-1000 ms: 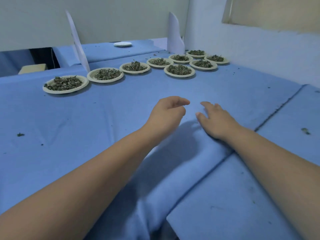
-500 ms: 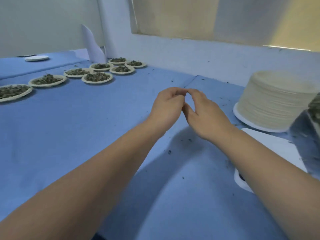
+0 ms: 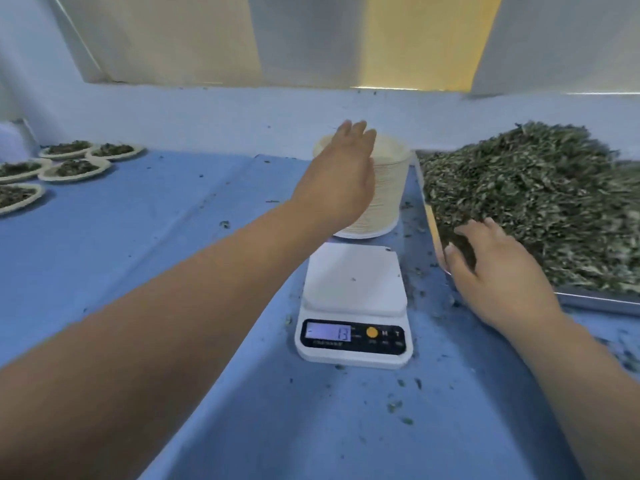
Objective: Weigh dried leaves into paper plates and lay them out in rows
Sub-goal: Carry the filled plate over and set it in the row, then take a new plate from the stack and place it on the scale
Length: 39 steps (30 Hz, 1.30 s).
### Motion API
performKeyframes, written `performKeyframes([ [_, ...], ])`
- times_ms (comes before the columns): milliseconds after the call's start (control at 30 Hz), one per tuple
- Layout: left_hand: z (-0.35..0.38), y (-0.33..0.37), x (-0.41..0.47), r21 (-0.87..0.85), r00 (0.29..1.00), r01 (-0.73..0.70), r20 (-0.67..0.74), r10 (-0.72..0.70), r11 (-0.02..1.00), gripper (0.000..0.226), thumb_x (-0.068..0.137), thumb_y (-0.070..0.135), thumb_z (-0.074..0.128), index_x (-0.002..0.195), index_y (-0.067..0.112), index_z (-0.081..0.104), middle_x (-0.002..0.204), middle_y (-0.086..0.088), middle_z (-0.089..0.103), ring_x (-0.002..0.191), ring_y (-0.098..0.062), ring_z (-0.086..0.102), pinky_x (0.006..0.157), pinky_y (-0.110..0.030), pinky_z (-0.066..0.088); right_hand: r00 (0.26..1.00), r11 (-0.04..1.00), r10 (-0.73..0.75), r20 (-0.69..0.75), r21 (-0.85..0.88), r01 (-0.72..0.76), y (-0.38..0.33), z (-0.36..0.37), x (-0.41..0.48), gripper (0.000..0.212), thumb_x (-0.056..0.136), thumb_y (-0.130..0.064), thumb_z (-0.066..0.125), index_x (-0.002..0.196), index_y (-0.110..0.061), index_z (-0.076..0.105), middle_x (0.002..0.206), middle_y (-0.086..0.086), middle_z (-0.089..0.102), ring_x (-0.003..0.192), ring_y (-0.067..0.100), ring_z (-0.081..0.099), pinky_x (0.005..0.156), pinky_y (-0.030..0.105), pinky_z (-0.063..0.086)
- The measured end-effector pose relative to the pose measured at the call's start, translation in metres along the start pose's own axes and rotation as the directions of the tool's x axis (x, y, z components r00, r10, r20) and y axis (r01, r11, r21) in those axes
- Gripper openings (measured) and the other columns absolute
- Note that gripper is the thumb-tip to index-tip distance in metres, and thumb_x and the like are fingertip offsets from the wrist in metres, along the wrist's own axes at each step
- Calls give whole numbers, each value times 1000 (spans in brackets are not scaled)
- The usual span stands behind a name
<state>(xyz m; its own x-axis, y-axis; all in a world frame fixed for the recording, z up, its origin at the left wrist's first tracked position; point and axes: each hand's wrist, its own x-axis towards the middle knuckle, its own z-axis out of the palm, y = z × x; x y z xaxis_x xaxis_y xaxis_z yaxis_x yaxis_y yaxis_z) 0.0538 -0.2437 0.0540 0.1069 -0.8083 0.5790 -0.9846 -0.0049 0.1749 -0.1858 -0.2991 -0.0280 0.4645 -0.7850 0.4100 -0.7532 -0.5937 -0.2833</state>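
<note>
– Looking down at a blue cloth (image 3: 156, 244), what do we find in the middle of the frame?

– We find a white scale (image 3: 353, 292). Its platform carries only a speck of leaf, and its display (image 3: 334, 333), at the lower centre, reads 13.

– And just above the scale?

– A tall stack (image 3: 386, 192) of paper plates stands just behind it, at the upper centre.

– Where do we see the left hand (image 3: 341, 174)?

– Its arm runs up from the lower left corner, and the hand covers the left side of the stack. The fingers are straight, close together and released, pointing over the top plate. We cannot tell whether they touch it.

– And the right hand (image 3: 495, 271)?

– It lies right of centre, at the near left corner of a metal tray (image 3: 595, 301). The tray fills the right side of the frame and is heaped with dried leaves (image 3: 540, 202). The fingers are spread and only slightly bent, their tips resting on the leaves at the heap's edge. We see them released, not clenched round a bunch.

– Where are the portions already set out?

– At the left edge, in the upper half, we see several filled plates (image 3: 74, 169). They lie close together in rows on the cloth, well apart from the scale, and some are cut off by the frame.

– Anything else?

– Leaf crumbs (image 3: 394, 407) lie scattered on the cloth around the scale and the tray. A pale wall (image 3: 207, 116) crosses the top.
</note>
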Motion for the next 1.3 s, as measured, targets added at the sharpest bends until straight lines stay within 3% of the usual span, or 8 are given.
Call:
performKeyframes([
  [100,8,-3,24,208,996,-14,93,-6,978,33,102,3,37,129,2,56,146,-13,48,150,-31,27,109,-40,37,990,982,143,10,-122,-141,20,1,0,33,102,-44,40,107,-18,60,90,10,62,73,32,55,61,36,40],
  [200,14,-4,29,291,981,17,181,-73,957,27,100,3,39,114,6,62,120,-14,58,134,-35,49,93,-45,45,991,963,130,0,-237,-126,14,5,2,39,104,-46,32,81,-23,53,60,-3,50,50,15,41,50,29,20],
  [267,12,-5,29,335,979,18,187,-85,942,20,96,1,43,104,10,59,95,-9,52,97,-33,59,71,-39,43,995,955,103,4,-282,-97,8,11,2,45,104,-46,28,70,-25,48,55,-5,49,48,13,42,51,30,19],
  [333,9,-5,29,394,980,-28,193,-53,919,16,93,-1,45,96,13,53,81,-2,42,79,-27,48,63,-37,36,997,957,78,-5,-281,-76,7,13,2,48,105,-44,29,66,-25,48,54,-4,52,47,15,47,49,27,20],
  [467,7,-5,31,463,975,-148,216,50,874,17,90,-3,47,92,13,43,74,0,35,76,-27,46,59,-37,33,997,958,69,-29,-278,-75,7,14,1,50,104,-41,31,63,-23,51,52,-2,53,47,18,50,48,25,22],
  [633,-2,-5,38,443,970,-123,241,14,888,13,91,-1,45,90,12,45,75,-1,37,74,-26,47,63,-36,35,997,954,65,-41,-291,-74,7,15,4,50,104,-40,30,65,-21,55,55,-1,55,49,19,52,48,25,26],
  [967,-7,-1,41,590,938,-259,344,52,765,17,87,-7,50,83,10,51,72,-4,43,56,-19,39,47,-31,28,996,957,61,-68,-278,-78,9,19,6,48,103,-39,32,65,-21,55,53,-1,54,47,18,50,48,23,26],
  [1300,-8,9,45,632,907,-372,404,121,680,28,83,-8,51,66,11,39,65,-4,41,52,-20,38,45,-27,24,994,960,29,-102,-275,-56,13,23,5,51,103,-41,31,62,-21,53,51,-1,53,46,18,51,47,23,24],
])
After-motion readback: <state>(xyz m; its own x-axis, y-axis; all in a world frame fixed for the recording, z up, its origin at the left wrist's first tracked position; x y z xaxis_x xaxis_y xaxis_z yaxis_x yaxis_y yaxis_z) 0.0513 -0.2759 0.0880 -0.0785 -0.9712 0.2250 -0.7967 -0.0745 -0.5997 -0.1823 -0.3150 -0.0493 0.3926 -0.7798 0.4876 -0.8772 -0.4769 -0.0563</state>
